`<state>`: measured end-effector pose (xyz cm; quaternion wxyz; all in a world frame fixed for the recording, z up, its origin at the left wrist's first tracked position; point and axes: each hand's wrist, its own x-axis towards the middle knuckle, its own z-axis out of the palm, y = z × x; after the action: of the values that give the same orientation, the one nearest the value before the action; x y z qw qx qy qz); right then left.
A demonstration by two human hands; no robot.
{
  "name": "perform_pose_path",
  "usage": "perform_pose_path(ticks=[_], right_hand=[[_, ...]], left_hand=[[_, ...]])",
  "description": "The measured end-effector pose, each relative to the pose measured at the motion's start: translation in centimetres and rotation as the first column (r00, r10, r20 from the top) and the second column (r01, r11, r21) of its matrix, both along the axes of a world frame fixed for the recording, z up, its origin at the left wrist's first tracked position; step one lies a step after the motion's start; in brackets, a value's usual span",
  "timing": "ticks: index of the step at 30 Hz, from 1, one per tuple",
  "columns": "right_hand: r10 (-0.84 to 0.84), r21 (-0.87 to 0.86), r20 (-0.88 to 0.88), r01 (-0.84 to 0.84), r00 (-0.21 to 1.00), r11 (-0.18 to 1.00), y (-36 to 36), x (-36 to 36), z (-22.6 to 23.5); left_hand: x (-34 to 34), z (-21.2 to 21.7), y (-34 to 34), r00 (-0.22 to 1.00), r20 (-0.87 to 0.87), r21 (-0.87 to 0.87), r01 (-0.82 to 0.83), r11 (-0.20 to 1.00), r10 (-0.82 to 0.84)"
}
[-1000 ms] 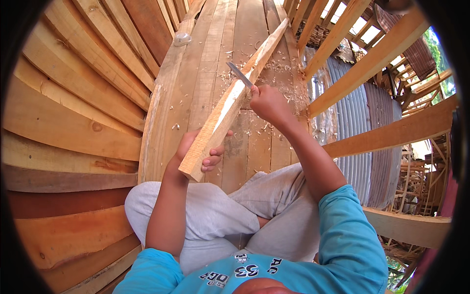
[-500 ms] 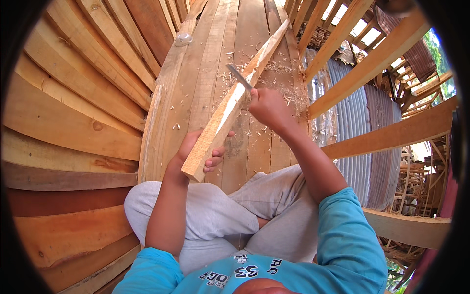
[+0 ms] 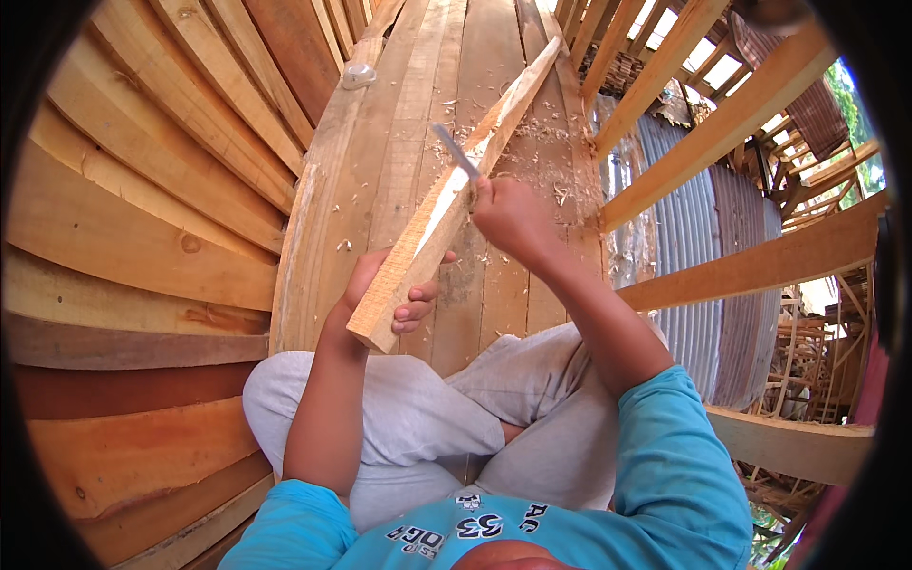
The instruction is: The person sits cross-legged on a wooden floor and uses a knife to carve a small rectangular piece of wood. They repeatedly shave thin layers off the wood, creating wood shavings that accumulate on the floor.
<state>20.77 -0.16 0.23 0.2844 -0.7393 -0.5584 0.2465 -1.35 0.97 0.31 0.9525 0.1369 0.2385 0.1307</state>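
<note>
A long squared piece of wood [image 3: 414, 237] slants from above my lap up to the far right, its upper edge pared to a paler, smooth strip. My left hand [image 3: 410, 302] wraps round it from beneath, close to its near end, with the fingertips showing on the right side. In my right hand [image 3: 514, 220] is a knife, closed in the fist. The grey knife blade [image 3: 454, 150] lies across the middle of the wood, pointing up and left. Its handle is hidden by my fingers.
Curled wood shavings [image 3: 541, 142] litter the plank floor [image 3: 399, 123]. A small clear plastic object [image 3: 358, 76] lies at the far left. Stacked boards [image 3: 142, 228] form a wall on the left. On the right are wooden slats [image 3: 760, 256] with corrugated metal sheets [image 3: 684, 209] behind.
My right hand and the knife have slid a little toward me and left along the wood. The wood's near end has shifted very slightly left; my left hand keeps its grip.
</note>
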Motion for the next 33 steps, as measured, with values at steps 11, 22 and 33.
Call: perform_pose_path(ticks=[11, 22, 33], right_hand=[[-0.032, -0.074, 0.011, 0.032, 0.999, 0.997, 0.7, 0.8, 0.0], [-0.034, -0.107, -0.043, 0.029, 0.999, 0.994, 0.2, 0.9, 1.5], [0.011, -0.063, 0.273, 0.007, 0.962, 0.998, -1.5, 0.4, 1.8]], left_hand=[[-0.6, -1.4, 0.7, 0.991, 0.122, -0.06, 0.055, 0.997, -0.047], [-0.2, -1.2, 0.4, 0.998, 0.029, 0.016, 0.063, 0.998, -0.063], [0.4, -1.3, 0.9, 0.996, 0.053, 0.013, 0.072, 0.997, -0.073]])
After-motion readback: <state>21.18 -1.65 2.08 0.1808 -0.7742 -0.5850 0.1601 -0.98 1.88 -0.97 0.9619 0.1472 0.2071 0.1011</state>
